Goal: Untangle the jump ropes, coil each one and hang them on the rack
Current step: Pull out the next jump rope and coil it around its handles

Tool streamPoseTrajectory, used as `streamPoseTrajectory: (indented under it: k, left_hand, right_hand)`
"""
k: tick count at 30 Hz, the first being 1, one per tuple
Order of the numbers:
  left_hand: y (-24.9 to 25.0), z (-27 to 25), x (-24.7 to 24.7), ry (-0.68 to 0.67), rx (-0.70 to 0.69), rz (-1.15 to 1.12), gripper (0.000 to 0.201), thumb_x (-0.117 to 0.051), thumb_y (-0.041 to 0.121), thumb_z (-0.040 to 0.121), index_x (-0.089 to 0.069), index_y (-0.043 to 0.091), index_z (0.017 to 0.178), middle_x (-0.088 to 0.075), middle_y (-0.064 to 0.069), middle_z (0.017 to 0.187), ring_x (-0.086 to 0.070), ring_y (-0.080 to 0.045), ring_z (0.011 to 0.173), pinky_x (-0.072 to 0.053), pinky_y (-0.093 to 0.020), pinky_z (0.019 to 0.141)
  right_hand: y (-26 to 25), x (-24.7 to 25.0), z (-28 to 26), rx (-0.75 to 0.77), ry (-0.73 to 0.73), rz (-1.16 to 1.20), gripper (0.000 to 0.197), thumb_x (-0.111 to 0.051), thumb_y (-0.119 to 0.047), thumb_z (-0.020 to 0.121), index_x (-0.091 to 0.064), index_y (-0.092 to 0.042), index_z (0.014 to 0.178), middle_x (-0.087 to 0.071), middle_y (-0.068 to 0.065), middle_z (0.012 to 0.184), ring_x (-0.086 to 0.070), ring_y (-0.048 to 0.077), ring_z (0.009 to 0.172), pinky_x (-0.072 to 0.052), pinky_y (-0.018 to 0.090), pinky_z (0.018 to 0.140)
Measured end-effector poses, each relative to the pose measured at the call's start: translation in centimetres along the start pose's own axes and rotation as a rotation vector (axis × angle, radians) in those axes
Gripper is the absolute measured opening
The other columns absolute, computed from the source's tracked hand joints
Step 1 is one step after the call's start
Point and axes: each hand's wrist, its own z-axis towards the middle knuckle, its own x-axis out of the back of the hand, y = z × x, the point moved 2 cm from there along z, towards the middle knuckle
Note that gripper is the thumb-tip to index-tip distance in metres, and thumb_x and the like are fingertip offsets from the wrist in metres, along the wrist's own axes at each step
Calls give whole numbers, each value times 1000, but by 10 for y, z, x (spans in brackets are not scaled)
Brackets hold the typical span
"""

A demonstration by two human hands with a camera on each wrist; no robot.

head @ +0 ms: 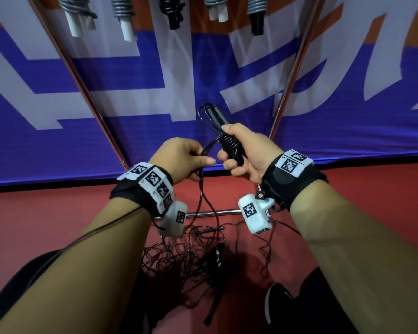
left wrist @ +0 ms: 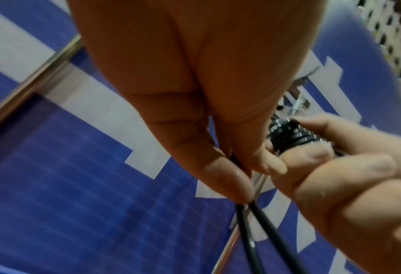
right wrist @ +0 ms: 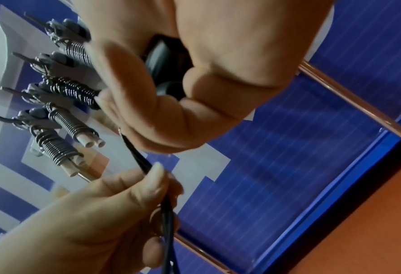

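My right hand (head: pixel 237 150) grips a black jump rope bundle (head: pixel 227 138), its two handles side by side with a few turns of cord wound round them; the handle ends (right wrist: pixel 164 74) show inside the palm. Just left of it, my left hand (head: pixel 193 160) pinches the loose doubled cord (left wrist: pixel 248 209) that runs from the bundle down to the floor. A tangle of thin dark ropes (head: pixel 191 259) with black handles lies on the red floor between my forearms. Several coiled ropes (head: pixel 171 10) hang from the rack at the top, some grey with white handles (right wrist: pixel 63 133).
The rack's metal poles (head: pixel 82 80) slant down either side of my hands, with a low crossbar (head: pixel 215 212) near the floor. A blue-and-white banner (head: pixel 130 75) stands behind. My black shoe (head: pixel 275 302) is at lower right.
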Motion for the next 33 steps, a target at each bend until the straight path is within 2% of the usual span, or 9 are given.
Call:
streamPoseTrajectory:
  k: [3,5,9,12,14,17,24,28,33]
  left_hand:
    - [-2,1,10,1,-23,-45,28,-86,39,85,-72,15,82,-66,-1,64,-65,-12,58,-53,-26,57]
    - [-3,2,14,5,-88,87,26,-86,45,83,-75,21,80,-71,3,69,-63,-11,63,-53,-29,67]
    - [-7,4,13,32,-96,136,15,-89,36,80,-79,26,83,-76,6,75,-67,-6,72,-55,-27,75]
    - [-9,2,23,-4,-207,2,18,-77,31,77,-80,18,88,-78,-1,85,-70,-11,80,-61,-41,83]
    - [-4,-2,33,-84,-270,-30,14,-81,17,75,-82,14,89,-76,0,90,-72,-14,82,-58,-31,81]
    - [1,-4,36,-168,-262,51,25,-91,4,71,-84,26,80,-70,6,87,-69,-10,81,-49,-19,79]
    - [4,-3,14,-107,-304,416,20,-87,18,81,-81,34,91,-65,15,89,-61,3,79,-46,-12,75]
    - [4,-1,5,-80,-191,300,23,-81,16,87,-76,30,105,-72,16,85,-66,5,68,-46,-6,65]
    - [-13,0,-20,-282,110,67,16,-73,11,96,-67,13,111,-81,-6,87,-80,-18,79,-65,-44,87]
  right_hand:
    - [-4,6,0,-15,-6,43,38,-65,-46,100,-55,-12,110,-59,10,74,-43,16,50,-26,22,35]
    - [-4,7,-1,-54,-65,34,36,-63,-48,101,-54,-13,105,-57,8,74,-42,15,50,-26,21,33]
    - [6,-3,-10,-127,-286,-105,39,-53,-50,105,-54,-12,103,-53,8,73,-38,14,48,-23,19,35]
    - [15,-13,-17,-181,-472,-236,39,-55,-48,100,-55,-10,109,-53,9,72,-40,14,47,-26,17,37]
    - [19,-14,-22,-227,-550,-407,33,-57,-42,101,-54,-11,108,-57,11,72,-44,16,47,-29,19,38]
    - [28,-10,-26,-311,-577,-664,27,-56,-34,108,-53,-11,121,-61,12,72,-48,19,49,-32,21,41]
    - [43,-2,7,-238,-202,-917,31,-63,-37,104,-56,-26,132,-76,21,89,-68,26,52,-57,33,50]
    - [44,8,18,-88,116,-851,22,-63,-39,101,-60,-27,119,-76,16,88,-78,30,62,-65,40,54]
    - [41,9,21,-23,222,-777,14,-64,-37,100,-62,-28,111,-77,13,91,-80,29,69,-67,48,60]
